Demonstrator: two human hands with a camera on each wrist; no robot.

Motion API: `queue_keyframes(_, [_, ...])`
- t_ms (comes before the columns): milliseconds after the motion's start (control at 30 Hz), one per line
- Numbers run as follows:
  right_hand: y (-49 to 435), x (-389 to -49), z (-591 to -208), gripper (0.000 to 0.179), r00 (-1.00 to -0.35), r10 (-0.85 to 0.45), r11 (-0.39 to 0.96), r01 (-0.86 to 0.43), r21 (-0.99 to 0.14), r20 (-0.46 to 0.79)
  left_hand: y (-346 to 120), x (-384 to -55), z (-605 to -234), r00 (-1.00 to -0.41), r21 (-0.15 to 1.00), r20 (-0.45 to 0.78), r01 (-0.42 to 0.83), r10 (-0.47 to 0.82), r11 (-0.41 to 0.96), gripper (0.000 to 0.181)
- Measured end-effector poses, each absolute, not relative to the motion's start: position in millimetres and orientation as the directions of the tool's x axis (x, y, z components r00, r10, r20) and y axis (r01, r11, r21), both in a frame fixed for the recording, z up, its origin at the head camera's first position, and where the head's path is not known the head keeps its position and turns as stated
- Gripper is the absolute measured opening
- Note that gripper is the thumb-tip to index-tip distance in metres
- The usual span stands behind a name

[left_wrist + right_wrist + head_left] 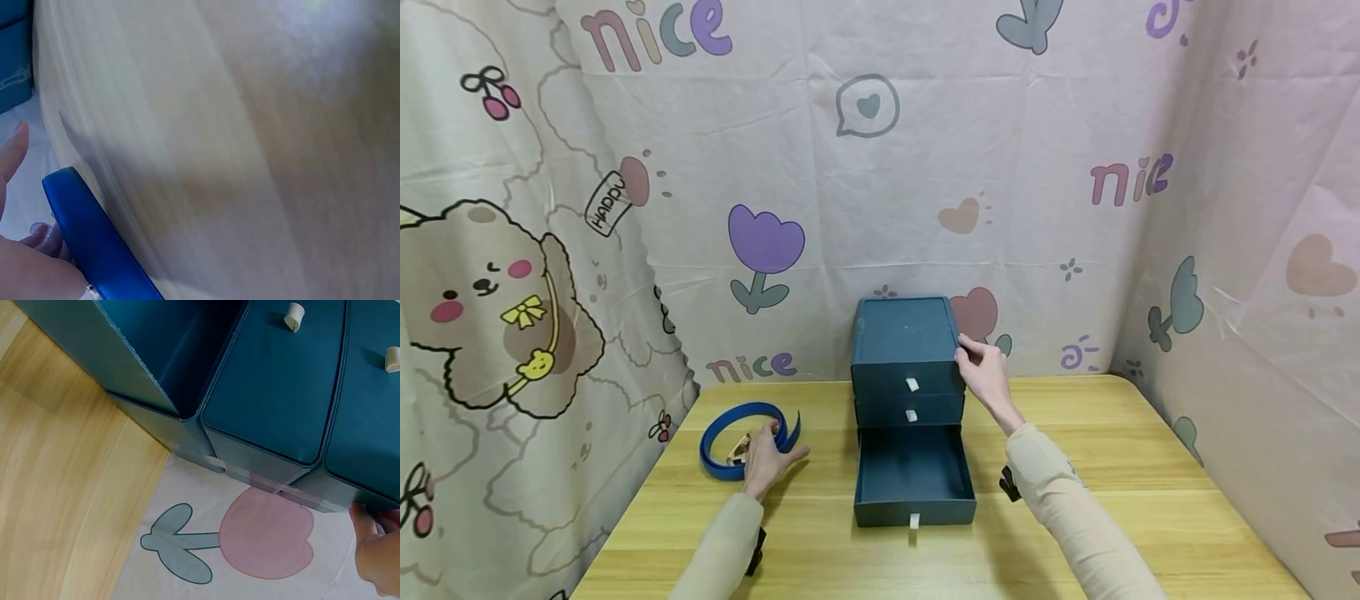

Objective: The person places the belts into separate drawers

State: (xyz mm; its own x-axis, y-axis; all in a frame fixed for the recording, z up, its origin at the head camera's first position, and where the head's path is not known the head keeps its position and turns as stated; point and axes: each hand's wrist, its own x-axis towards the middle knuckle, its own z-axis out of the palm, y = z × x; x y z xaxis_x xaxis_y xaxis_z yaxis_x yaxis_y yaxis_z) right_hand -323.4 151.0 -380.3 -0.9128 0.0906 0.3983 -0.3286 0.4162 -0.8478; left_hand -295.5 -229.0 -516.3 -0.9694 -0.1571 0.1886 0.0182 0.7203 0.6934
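A coiled blue belt (718, 468) with a gold-coloured buckle (739, 450) lies on the left side of the table. My left hand (765, 465) is over the coil's right part, its fingers reaching inside and its thumb spread outward; in the left wrist view the blue strap (103, 240) crosses in front of the fingers. At the middle stands a dark blue cabinet (906, 333) of three stacked drawers. Its bottom drawer (913, 513) is pulled out and looks bare inside. My right hand (985, 373) touches the cabinet's upper right edge with its fingertips.
Small white pull tabs (912, 384) stick out from the drawer fronts. The wooden table (1097, 467) is light yellow. A patterned cloth (865, 208) hangs behind it and along both sides, close behind the cabinet.
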Motion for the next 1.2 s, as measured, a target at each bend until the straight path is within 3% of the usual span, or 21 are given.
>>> queue_keyframes(733, [151.2,-323.4,-380.3,0.040,-0.913,0.088,0.425,-0.328,-0.844,0.399,-225.3,-293.4,-523.0,-0.957,0.574,0.263,0.055,-0.120,0.817,0.054])
queue_keyframes(1200, [150.9,-322.6,-380.2,0.040,-0.914,0.082,0.430,-0.327,-0.841,0.397,-222.4,-291.4,-521.4,-0.954,0.629,0.262,0.054,-0.145,0.775,0.032])
